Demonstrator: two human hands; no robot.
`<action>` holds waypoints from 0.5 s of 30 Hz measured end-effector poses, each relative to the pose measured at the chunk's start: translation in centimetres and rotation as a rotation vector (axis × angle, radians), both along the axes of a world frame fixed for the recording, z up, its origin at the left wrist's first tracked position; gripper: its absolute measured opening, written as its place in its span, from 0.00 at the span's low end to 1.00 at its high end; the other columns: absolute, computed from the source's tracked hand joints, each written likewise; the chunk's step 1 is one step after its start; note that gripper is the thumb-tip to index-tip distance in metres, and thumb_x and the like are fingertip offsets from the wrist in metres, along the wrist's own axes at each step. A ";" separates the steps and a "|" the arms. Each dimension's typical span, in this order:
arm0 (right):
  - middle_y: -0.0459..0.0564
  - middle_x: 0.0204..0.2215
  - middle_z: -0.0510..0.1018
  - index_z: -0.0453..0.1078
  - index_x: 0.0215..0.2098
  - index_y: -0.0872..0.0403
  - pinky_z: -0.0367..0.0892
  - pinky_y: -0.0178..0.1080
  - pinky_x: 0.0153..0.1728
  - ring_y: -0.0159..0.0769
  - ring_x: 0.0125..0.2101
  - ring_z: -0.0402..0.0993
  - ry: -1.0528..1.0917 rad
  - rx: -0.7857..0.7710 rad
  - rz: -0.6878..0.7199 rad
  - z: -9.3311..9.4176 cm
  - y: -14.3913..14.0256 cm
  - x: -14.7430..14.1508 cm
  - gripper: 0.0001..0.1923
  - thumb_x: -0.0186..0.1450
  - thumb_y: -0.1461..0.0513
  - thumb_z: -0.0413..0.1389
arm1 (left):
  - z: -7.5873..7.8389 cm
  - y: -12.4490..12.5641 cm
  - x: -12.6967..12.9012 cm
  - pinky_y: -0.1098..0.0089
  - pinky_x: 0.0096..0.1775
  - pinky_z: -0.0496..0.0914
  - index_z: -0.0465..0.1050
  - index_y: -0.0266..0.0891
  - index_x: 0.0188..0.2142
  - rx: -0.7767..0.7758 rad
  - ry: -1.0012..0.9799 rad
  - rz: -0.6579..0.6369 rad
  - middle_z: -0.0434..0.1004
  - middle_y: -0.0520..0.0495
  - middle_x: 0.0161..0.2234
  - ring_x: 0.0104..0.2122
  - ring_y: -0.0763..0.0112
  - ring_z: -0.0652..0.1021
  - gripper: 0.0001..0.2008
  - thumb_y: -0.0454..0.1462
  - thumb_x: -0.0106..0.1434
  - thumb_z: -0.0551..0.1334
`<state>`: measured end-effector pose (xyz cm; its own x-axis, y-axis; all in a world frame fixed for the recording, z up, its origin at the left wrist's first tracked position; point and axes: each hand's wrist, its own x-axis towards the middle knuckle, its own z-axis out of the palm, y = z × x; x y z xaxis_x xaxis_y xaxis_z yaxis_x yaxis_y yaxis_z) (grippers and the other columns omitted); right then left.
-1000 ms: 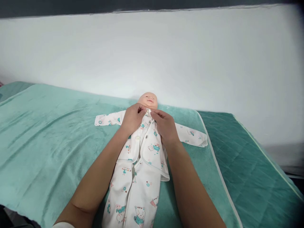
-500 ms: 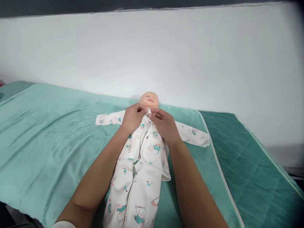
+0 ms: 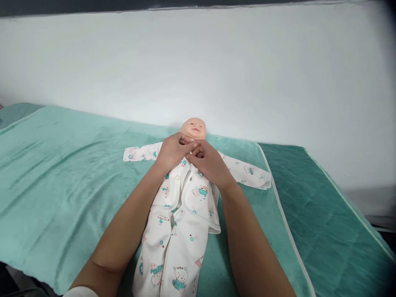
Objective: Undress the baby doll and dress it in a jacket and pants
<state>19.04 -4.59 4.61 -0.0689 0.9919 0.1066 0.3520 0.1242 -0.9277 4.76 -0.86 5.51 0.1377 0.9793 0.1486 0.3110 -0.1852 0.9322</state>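
Observation:
A baby doll (image 3: pixel 194 126) lies on its back on a light green blanket (image 3: pixel 62 173), head toward the wall. It wears a white printed romper (image 3: pixel 176 243) with small animal pictures; both sleeves lie spread out sideways. My left hand (image 3: pixel 172 150) and my right hand (image 3: pixel 208 165) meet at the collar just under the doll's chin. The fingers of both pinch the two front edges of the romper together there. Below my hands the right front flap lies loose and folded outward.
A darker green quilted mat (image 3: pixel 321 218) with pale piping lies under the blanket and shows at the right. A white wall (image 3: pixel 198 70) rises directly behind the doll's head. The blanket's near edge drops off at the lower left.
My two hands have drawn closer together at the collar, so their fingers now overlap. The view has shifted slightly.

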 end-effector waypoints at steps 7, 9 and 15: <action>0.39 0.25 0.72 0.67 0.50 0.50 0.60 0.35 0.25 0.30 0.24 0.66 0.065 -0.020 0.012 -0.2 0.0 0.1 0.20 0.60 0.57 0.61 | -0.1 0.1 -0.3 0.71 0.33 0.67 0.73 0.38 0.35 -0.075 -0.053 -0.027 0.77 0.49 0.32 0.31 0.72 0.76 0.08 0.32 0.54 0.65; 0.39 0.25 0.72 0.67 0.49 0.50 0.59 0.34 0.25 0.30 0.24 0.66 0.088 -0.010 0.021 -0.2 0.0 0.2 0.20 0.60 0.56 0.62 | -0.1 0.1 -0.5 0.72 0.32 0.66 0.73 0.38 0.36 -0.074 -0.089 -0.046 0.75 0.50 0.31 0.29 0.73 0.74 0.07 0.32 0.55 0.64; 0.38 0.23 0.70 0.67 0.46 0.50 0.58 0.34 0.24 0.30 0.24 0.65 0.099 0.001 0.007 -0.2 0.0 0.5 0.18 0.60 0.54 0.62 | 0.0 0.1 -0.7 0.71 0.33 0.66 0.77 0.39 0.35 0.018 -0.004 -0.084 0.76 0.51 0.29 0.29 0.73 0.73 0.06 0.33 0.59 0.61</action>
<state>19.50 -4.62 4.37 -0.0645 0.9914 0.1140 0.2577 0.1269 -0.9579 4.02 -0.75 5.53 0.2184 0.9615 0.1665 0.2899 -0.2269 0.9298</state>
